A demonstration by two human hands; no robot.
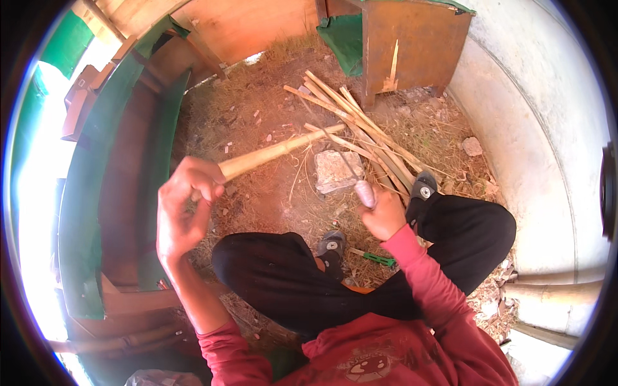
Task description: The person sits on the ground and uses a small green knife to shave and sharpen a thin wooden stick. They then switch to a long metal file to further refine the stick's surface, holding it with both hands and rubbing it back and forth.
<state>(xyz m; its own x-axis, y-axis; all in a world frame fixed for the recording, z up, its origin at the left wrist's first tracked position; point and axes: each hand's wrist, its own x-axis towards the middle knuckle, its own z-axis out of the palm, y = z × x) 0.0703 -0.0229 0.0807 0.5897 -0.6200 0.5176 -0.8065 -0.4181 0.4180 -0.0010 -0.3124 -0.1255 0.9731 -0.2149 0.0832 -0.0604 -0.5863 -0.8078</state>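
Observation:
My left hand (187,202) is closed at the near end of a pale split bamboo piece (273,152), raised on the left side. From there the bamboo slants away to the right, its far end near the other strips. In my right hand (385,215) is the light wrapped handle of a long, thin-bladed knife (365,193). Its narrow dark blade points up and left, passing across the bamboo piece in view; whether they touch I cannot tell. Beneath the blade sits a flat whitish stone block (337,171) on the ground.
Several bamboo strips (367,128) lie in a loose pile beyond the stone. A green-handled tool (378,259) rests between my feet. Green-edged wooden furniture (116,174) stands at left, a brown wooden cabinet (412,55) at the back right. A pale curved wall (521,128) runs along the right.

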